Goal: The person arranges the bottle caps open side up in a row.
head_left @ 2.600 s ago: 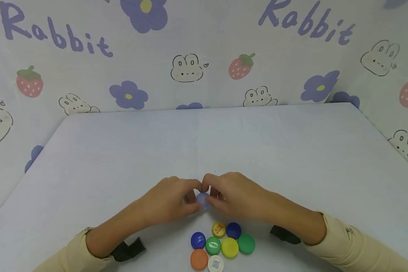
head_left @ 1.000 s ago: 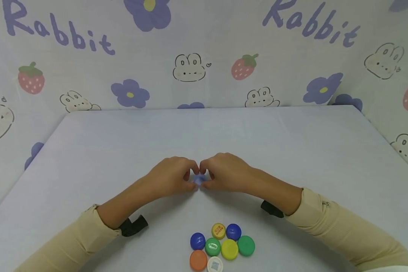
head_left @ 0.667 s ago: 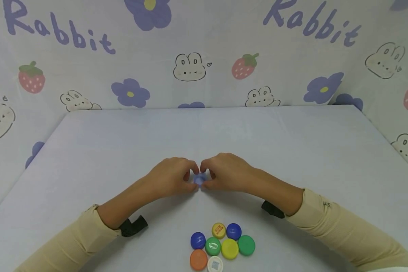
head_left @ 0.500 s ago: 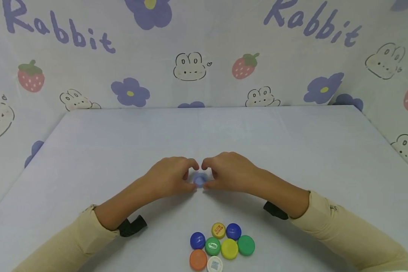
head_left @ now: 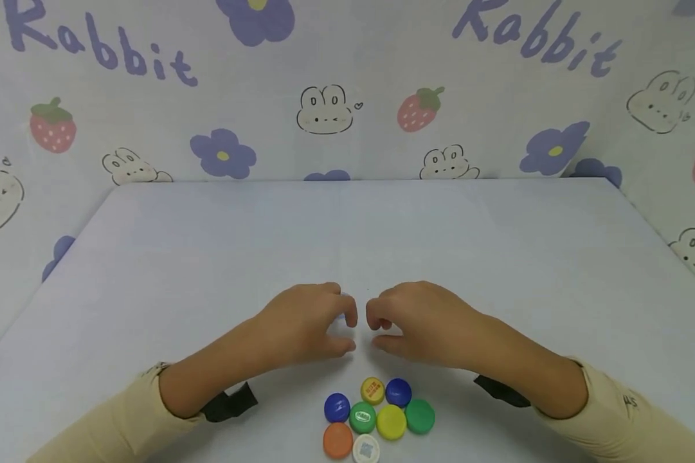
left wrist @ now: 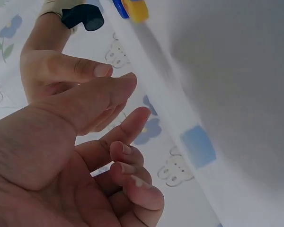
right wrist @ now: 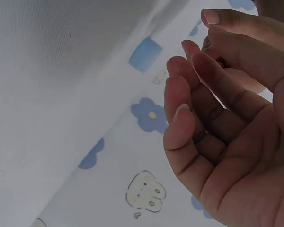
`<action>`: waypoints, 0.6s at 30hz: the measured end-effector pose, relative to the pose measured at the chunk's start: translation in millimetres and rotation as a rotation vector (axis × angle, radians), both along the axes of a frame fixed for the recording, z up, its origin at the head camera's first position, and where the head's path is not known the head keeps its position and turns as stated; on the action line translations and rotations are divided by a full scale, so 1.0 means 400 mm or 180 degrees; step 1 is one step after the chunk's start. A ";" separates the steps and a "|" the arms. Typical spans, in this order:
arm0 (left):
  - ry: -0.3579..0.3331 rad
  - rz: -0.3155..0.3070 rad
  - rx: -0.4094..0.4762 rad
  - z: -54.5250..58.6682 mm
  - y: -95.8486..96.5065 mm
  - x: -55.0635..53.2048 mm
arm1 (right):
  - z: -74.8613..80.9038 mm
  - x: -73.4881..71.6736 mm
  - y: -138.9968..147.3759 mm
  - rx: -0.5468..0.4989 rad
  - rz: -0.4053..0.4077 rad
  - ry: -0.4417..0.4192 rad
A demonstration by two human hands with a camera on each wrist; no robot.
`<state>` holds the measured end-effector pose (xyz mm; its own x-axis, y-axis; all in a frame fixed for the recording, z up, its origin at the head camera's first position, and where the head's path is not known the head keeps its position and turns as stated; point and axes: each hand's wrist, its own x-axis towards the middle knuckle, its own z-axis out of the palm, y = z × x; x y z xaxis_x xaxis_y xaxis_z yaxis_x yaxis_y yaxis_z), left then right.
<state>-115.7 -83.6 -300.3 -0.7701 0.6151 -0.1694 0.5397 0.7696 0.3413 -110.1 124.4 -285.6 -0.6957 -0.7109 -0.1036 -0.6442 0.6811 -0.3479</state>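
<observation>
A light blue bottle cap (left wrist: 199, 145) stands on the table by itself; the right wrist view shows the same blue cap (right wrist: 146, 54) apart from the fingers. In the head view my left hand (head_left: 306, 325) covers most of it. That hand hovers with loosely bent fingers and holds nothing. Facing it across a narrow gap, my right hand (head_left: 431, 325) also has loosely bent fingers around nothing. Closer to me than both hands lies a cluster of bottle caps, among them a small yellow cap (head_left: 373, 390) with red print and a dark blue cap (head_left: 398, 392).
The cluster also has another blue cap (head_left: 337, 408), a green cap (head_left: 362, 418), a larger yellow cap (head_left: 391, 422), a larger green cap (head_left: 420, 417), an orange cap (head_left: 338, 440) and a white cap (head_left: 366, 449). A patterned cloth (head_left: 370, 64) hangs behind the white table (head_left: 347, 231).
Both hands carried the light blue cap away from me and set it down beyond the cluster. They then let go, drew apart and came back towards me. The clustered caps stayed put.
</observation>
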 end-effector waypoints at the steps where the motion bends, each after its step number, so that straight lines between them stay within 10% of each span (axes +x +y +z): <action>1: -0.0013 -0.0041 0.0012 0.000 0.003 0.006 | 0.001 0.006 0.002 0.0025 0.0031 -0.0030; 18: -0.0176 -0.0524 0.0198 0.001 0.015 0.061 | -0.031 0.060 0.003 -0.0058 0.0537 -0.0148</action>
